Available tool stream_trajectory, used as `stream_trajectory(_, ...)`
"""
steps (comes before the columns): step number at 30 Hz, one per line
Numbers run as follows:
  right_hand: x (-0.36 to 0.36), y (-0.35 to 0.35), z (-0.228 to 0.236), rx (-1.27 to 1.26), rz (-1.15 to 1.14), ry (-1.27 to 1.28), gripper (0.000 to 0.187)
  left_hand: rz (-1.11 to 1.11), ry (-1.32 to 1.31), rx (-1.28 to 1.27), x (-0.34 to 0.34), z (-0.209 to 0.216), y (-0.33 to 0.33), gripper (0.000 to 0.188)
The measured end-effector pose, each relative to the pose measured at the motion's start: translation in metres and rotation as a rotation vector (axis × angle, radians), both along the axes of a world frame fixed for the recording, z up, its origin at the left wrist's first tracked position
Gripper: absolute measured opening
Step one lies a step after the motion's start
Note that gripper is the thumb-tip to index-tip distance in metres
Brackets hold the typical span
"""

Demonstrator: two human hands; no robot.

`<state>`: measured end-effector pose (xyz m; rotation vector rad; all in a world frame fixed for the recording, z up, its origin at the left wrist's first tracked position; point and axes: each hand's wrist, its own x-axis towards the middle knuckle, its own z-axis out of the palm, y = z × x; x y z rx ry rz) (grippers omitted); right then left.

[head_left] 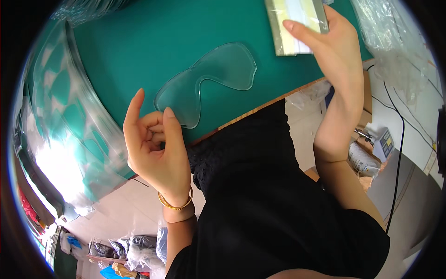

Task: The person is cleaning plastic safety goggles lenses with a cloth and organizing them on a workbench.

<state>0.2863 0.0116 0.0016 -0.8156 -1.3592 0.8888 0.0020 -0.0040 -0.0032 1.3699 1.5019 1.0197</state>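
1. L hand (155, 149): palm up, index spread well away from thumb, other fingers loosely curled. Thumb overlaps lower-L lobe of clear lens (209, 69) in this view; contact w/ lens: can't tell. Gold-col. bracelet (175, 202) at wrist.
2. R hand (337, 46): pinching packet (290, 44) by its R side, thumb flat across top face, fingers mostly hidden behind/under. Packet at top edge of view, partly cut off, R of lens & well apart from it.
3. Lens posn: on green table (125, 46), betw. both hands, set diagonally, lower-L end near table's front edge. Upper-R lobe sits farther in.
4. Edges: front edge has brown wood-look strip (260, 109), runs diag. up to R, just beyond wearer's black garment (251, 186).
5. Room: green surface shows betw. lens & packet, also above lens to top of view. L side bounded by clear plastic sheeting (51, 139); R side by crumpled clear film (395, 42).
6. Mat'ls/shapes: lens transp., smooth, thin-edged, two rounded lobes w/ deep nose notch. Packet approx. rect., pale yellow w/ white band, glossy clear wrap. Sheeting shiny, strong glare low down, green showing thru in rounded patches. Film wrinkled. Table matte, uniform.
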Motion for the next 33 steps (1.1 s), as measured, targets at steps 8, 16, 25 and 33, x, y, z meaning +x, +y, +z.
stream_trajectory(8,-0.099,-0.010,0.056,-0.841,-0.305,-1.096,0.040,-0.008,-0.014,0.009,-0.003,-0.005,0.000,0.044)
stream_trajectory(16,-0.076,-0.013,0.077,-0.912,-0.567,-1.080,0.030,-0.015,-0.025,0.021,-0.001,-0.002,0.001,0.044)
stream_trajectory(25,-0.077,-0.014,0.060,-0.644,-0.272,-0.564,0.037,-0.011,0.039,0.026,-0.001,-0.002,0.001,0.044)
stream_trajectory(33,-0.104,-0.003,0.018,-0.485,-0.173,-0.764,0.032,-0.031,0.035,0.010,-0.003,-0.002,0.001,0.043)
